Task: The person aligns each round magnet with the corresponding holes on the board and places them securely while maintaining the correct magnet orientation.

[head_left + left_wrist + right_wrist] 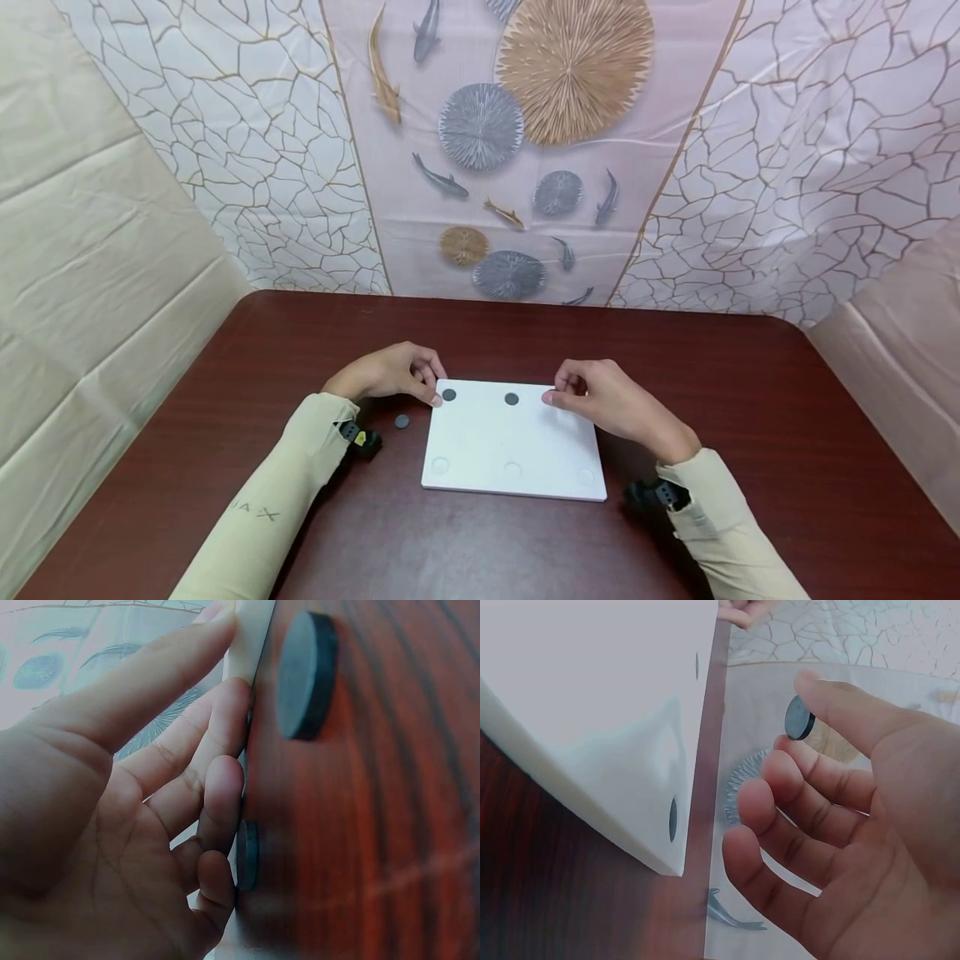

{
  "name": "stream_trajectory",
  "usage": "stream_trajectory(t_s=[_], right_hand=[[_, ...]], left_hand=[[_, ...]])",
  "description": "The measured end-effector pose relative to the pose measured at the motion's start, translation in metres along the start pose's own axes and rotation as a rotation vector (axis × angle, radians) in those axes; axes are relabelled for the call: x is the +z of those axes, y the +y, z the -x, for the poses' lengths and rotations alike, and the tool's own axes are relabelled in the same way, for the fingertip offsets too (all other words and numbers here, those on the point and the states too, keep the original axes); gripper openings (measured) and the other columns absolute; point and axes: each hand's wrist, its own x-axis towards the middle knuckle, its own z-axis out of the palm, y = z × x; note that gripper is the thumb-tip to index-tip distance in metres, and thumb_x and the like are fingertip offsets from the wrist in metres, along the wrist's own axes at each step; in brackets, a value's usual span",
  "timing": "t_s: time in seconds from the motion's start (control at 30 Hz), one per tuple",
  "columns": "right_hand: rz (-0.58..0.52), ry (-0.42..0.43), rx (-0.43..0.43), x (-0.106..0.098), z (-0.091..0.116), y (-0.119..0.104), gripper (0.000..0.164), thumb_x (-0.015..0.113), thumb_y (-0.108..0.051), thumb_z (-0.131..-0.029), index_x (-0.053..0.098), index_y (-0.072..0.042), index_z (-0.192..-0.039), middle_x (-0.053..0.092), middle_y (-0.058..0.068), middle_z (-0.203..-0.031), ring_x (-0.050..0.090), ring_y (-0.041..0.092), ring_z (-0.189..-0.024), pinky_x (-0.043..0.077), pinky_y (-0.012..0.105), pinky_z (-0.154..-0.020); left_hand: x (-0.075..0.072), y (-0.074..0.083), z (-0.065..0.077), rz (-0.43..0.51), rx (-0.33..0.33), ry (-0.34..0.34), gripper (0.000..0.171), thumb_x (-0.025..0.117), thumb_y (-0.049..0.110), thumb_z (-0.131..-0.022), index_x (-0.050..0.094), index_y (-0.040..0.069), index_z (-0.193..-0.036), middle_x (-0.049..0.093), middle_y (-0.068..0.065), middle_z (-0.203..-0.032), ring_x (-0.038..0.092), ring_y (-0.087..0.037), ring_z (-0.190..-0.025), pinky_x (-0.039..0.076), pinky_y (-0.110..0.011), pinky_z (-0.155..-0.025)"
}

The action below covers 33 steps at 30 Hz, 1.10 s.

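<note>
Pinching a dark-grey round disc (800,718) between thumb and index finger of the right-hand grip (609,402), over the far right part of a white rectangular board (510,433); holding that disc tilted and apart from the board's surface in the right wrist view, with the other fingers loosely bent. Holding the board's far left corner in the left-hand grip (386,372), setting the thumb on the left edge.

Resting the board flat on the reddish-brown wood-grain counter (705,358), mid-scene. Seeing a far-left disc (449,395) sitting on the board just beside the left thumb, and a far-middle disc (512,399) to its right. Seeing shallow round recesses (512,470) running along the near edge, at left, middle and right. Seeing also a dark round spot (673,819) near the far right corner, without being able to tell disc from recess.

Finding a loose disc (402,422) lying on the counter to the left of the board, and a second loose disc (248,855) beside the left little finger in the left wrist view.

Wearing long beige sleeves (255,508) and black wrist devices (366,443). Facing a tapestry (540,167) with fish and radiating round motifs beyond the counter's far edge.
</note>
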Motion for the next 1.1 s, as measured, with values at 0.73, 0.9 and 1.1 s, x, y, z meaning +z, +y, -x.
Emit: stream_trajectory(t_s=[0.73, 0.9, 1.1], right_hand=[[-0.009, 0.014, -0.050, 0.004, -0.001, -0.013, 0.008, 0.078, -0.019, -0.097, 0.073, -0.013, -0.101, 0.062, -0.007, -0.080, 0.057, 0.013, -0.079, 0.048, 0.027, -0.068], [-0.001, 0.017, -0.072, 0.004, -0.002, -0.018, 0.009, 0.077, -0.015, -0.098, 0.075, -0.012, -0.106, 0.063, -0.008, -0.083, 0.059, 0.012, -0.080, 0.050, 0.027, -0.068], [0.028, 0.019, -0.108, 0.004, -0.001, -0.026, 0.013, 0.076, -0.012, -0.098, 0.077, -0.009, -0.111, 0.068, -0.007, -0.092, 0.062, 0.011, -0.084, 0.053, 0.028, -0.070]], left_hand=[[0.000, 0.000, 0.001, -0.005, 0.000, -0.001, 0.030, 0.091, 0.018, -0.085, 0.074, 0.013, -0.109, 0.073, -0.001, -0.092, 0.066, -0.016, -0.084, 0.052, -0.031, -0.081], [-0.001, 0.000, 0.001, -0.005, 0.006, -0.008, 0.030, 0.090, 0.019, -0.085, 0.073, 0.013, -0.109, 0.074, -0.001, -0.092, 0.066, -0.016, -0.085, 0.052, -0.031, -0.082], [-0.001, -0.003, 0.000, -0.021, 0.017, -0.009, 0.030, 0.090, 0.020, -0.086, 0.073, 0.014, -0.110, 0.074, 0.000, -0.092, 0.066, -0.016, -0.085, 0.051, -0.032, -0.083]])
